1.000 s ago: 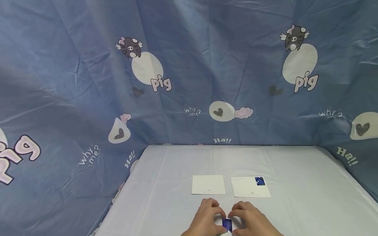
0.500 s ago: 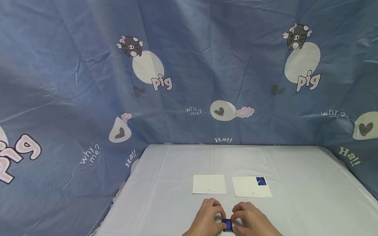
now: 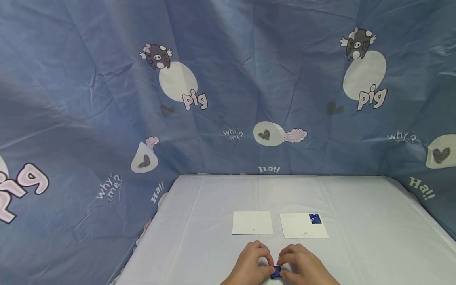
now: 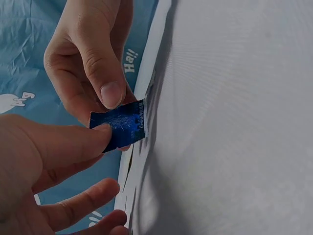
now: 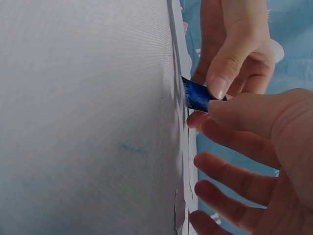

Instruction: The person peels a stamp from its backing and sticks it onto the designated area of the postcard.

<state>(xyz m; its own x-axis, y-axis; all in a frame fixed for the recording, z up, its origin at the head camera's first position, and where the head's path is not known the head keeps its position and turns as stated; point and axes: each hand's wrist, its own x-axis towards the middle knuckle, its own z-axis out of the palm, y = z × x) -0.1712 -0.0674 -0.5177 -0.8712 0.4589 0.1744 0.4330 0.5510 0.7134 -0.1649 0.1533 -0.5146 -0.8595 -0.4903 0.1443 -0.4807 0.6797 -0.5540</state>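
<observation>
A small blue postage stamp (image 4: pixel 125 126) with ragged perforated edges is held just above the table's near edge. My left hand (image 3: pixel 250 264) pinches it between thumb and index finger, the thumb lying on its printed face. From the other side my right hand (image 3: pixel 302 263) pinches it too, its thumb over the stamp's edge in the left wrist view. In the right wrist view the stamp (image 5: pixel 195 94) is seen edge-on and tilted between both thumbs. The lower fingers of each hand are spread loosely. The stamp's back is hidden.
On the white-covered table (image 3: pixel 199 245) beyond my hands lie two cream cards side by side. The left card (image 3: pixel 251 221) is plain; the right card (image 3: pixel 297 226) bears a blue stamp (image 3: pixel 315 218) at its upper right. A blue patterned cloth (image 3: pixel 228 79) hangs behind.
My hands have drawn slightly closer together around the stamp. The stamp has tipped and shows a narrower face in the head view. Both cards lie as before.
</observation>
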